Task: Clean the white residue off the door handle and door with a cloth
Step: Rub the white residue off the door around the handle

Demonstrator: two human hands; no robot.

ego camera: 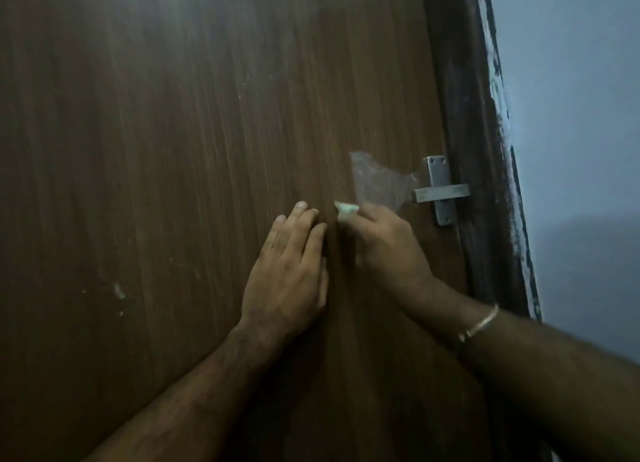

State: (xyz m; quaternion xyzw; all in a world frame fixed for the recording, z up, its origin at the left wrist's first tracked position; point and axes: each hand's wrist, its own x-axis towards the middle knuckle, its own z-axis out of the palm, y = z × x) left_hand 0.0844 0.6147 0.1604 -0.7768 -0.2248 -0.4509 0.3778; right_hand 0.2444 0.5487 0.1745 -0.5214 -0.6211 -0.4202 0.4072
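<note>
Bracing with our left hand [287, 271], we keep it flat and open on the door [173, 150], fingers spread, holding nothing. Just beside it, our right hand [384, 247] is closed around a small pale cloth [345, 211]; only a wad pokes out at the fingertips, pressed to the wood. A bangle [479, 324] sits on that wrist.

The key relation: the residue [381, 184], one whitish patch, lies up and right of the cloth, starting just beside it and running toward the handle [441, 193]. Right hand is nearer, so we judge it does the wiping, stroking up-right. The handle is one metal piece, bar lying horizontal across an upright plate, at the door's right edge against the frame [485, 184]. Whether residue sits on the metal itself, we can't tell, too blurred.

Counts: two hands, one cloth, one handle, one main patch, plus a few small white flecks [118, 291] lower left, well apart. Wall [581, 115] beyond the frame.
</note>
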